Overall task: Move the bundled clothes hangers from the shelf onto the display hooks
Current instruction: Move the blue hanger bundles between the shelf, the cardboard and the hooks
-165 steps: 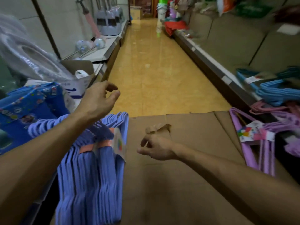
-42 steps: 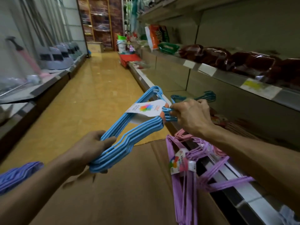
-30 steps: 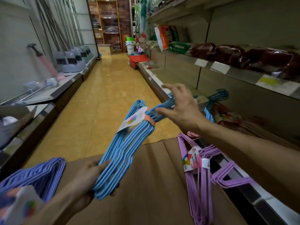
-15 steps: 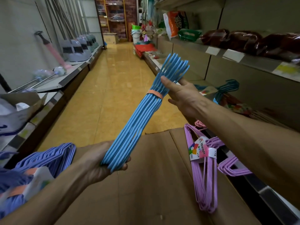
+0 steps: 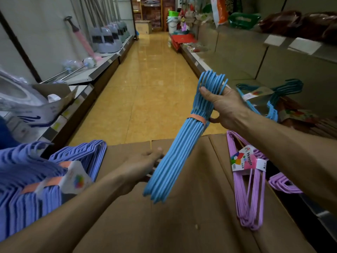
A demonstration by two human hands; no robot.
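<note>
A light-blue bundle of hangers (image 5: 180,148), tied with an orange band, hangs edge-on above a cardboard box (image 5: 182,230). My right hand (image 5: 222,106) grips its hook end near the top. My left hand (image 5: 142,167) is beside the bundle's lower half with its fingers stretched out against it, and the bottom end hangs free. Another blue bundle (image 5: 273,92) with a paper label lies on the right shelf. No display hook is in view.
A violet-blue hanger bundle (image 5: 54,170) lies at the left of the box and a lilac labelled bundle (image 5: 249,190) at its right edge. Shelves line both sides of the yellow-tiled aisle (image 5: 145,79). Mop heads and a shoe box sit on the left shelf.
The blue bundle has come down and nearer, still edge-on. My left hand has let go of its bottom end and now lies against its side. My right hand has closed round the hook end.
</note>
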